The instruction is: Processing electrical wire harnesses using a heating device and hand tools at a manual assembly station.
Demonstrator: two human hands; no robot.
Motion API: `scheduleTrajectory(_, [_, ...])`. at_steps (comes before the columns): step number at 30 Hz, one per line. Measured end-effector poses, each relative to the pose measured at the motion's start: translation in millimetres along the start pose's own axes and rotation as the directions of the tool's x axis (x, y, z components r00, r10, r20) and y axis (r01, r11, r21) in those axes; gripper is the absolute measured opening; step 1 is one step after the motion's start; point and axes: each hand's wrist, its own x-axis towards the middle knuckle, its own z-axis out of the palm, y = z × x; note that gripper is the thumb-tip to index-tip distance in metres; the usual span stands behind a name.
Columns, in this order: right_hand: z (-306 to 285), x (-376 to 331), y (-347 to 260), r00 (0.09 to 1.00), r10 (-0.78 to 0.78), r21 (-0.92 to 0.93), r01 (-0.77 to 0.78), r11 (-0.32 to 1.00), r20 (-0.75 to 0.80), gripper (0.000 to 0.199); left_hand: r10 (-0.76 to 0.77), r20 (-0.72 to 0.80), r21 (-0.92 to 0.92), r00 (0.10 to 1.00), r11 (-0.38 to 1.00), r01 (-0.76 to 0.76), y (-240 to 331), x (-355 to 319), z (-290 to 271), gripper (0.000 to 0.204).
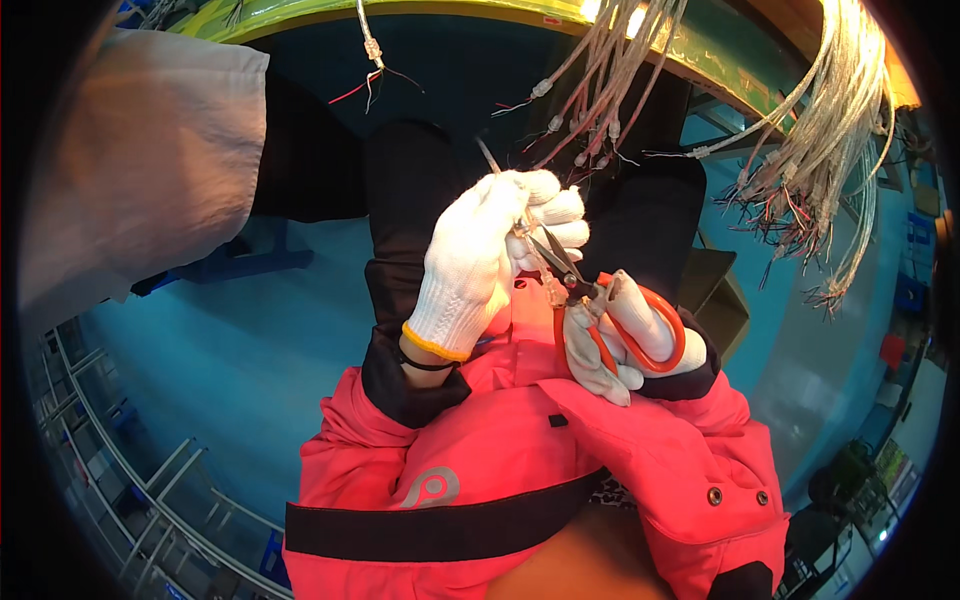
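Observation:
My left hand [478,245], in a white knit glove with a yellow cuff edge, is closed around a thin clear-sheathed cable [487,153]. One end sticks out above the knuckles; the rest is mostly hidden in the fingers. My right hand [622,335], also gloved, grips a pair of scissors [678,338] with red loop handles. Their dark blades stand slightly apart and point at the left fingers, close to the cable. A small clear plastic piece [553,290] hangs just below the left fingers, beside the scissors' pivot. Whether the blades touch the cable, I cannot tell.
Bundles of clear-sheathed cables [825,150] with bare coloured wire ends hang from a yellow-green bench edge [740,75]. A single cable [372,50] dangles farther left. Another person's pale sleeve [165,160] is at left. A cardboard box [718,300] stands on the blue floor.

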Motion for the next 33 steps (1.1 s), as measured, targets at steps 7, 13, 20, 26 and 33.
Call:
scheduleTrajectory(7, [2,0,-3,1.000,-0.006,-0.037,0.006,0.999,-0.002,0.058,-0.013,0.019,-0.039,1.000,0.999,0.014,1,2,-5,0.022])
scheduleTrajectory(13, [-1,2,3,0.995,-0.087,0.064,0.083,0.994,0.049,0.059,0.108,-0.151,0.143,0.983,0.986,-0.086,0,-3,24,0.021])
scheduleTrajectory(20, [10,4,2,0.993,0.007,0.015,-0.005,1.000,-0.118,0.055,0.156,-0.068,0.108,0.985,0.983,-0.148,-9,-2,0,0.019])
scheduleTrajectory(26, [6,17,23,0.982,-0.142,-0.095,0.131,0.987,-0.126,0.045,0.143,-0.177,0.034,0.974,0.990,-0.140,-11,-5,4,0.016])
scheduleTrajectory(33, [14,12,8,0.996,0.055,0.227,-0.038,0.973,-0.070,0.032,0.256,-0.222,0.160,0.941,0.961,-0.224,-17,-11,-9,0.018])
